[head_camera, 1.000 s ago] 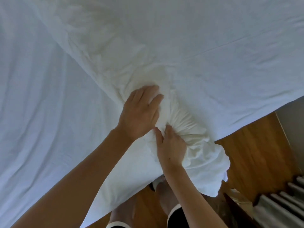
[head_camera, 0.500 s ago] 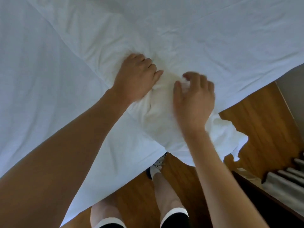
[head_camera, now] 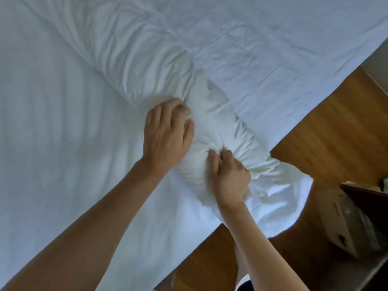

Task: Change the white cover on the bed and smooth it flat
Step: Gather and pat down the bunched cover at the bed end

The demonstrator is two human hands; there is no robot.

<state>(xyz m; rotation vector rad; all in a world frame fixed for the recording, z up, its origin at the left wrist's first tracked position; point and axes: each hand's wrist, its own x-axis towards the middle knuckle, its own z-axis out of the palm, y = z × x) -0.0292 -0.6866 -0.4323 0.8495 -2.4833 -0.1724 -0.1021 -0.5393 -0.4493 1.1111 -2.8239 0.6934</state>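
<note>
1. Covering the left half of the view, a flat white sheet (head_camera: 52,127) is spread over the bed (head_camera: 130,244), with faint lengthwise folds seen in it.
2. A long bunched roll of the white cover (head_camera: 134,51) is laid slantwise across the sheet, from the upper left down to the corner of the bed at the centre.
3. The left hand (head_camera: 165,133) is set on the near end of that roll, knuckles up; its fingers (head_camera: 178,108) are curled into the fabric and a fold of the cover is gripped by them.
4. Just beside it, the right hand (head_camera: 228,177) is placed lower on the same bunched corner; cloth is pinched between its thumb and bent fingers, and gathered creases are drawn toward the grip.
5. Past the right hand, a loose end of the cover is hung over the bed edge above the wooden floor (head_camera: 327,131).
6. The upper right of the bed is overlaid by a flatter, lightly creased stretch of the cover.
7. At the lower right, a cardboard box (head_camera: 344,223) is seen on the floor, near the hanging cloth.
</note>
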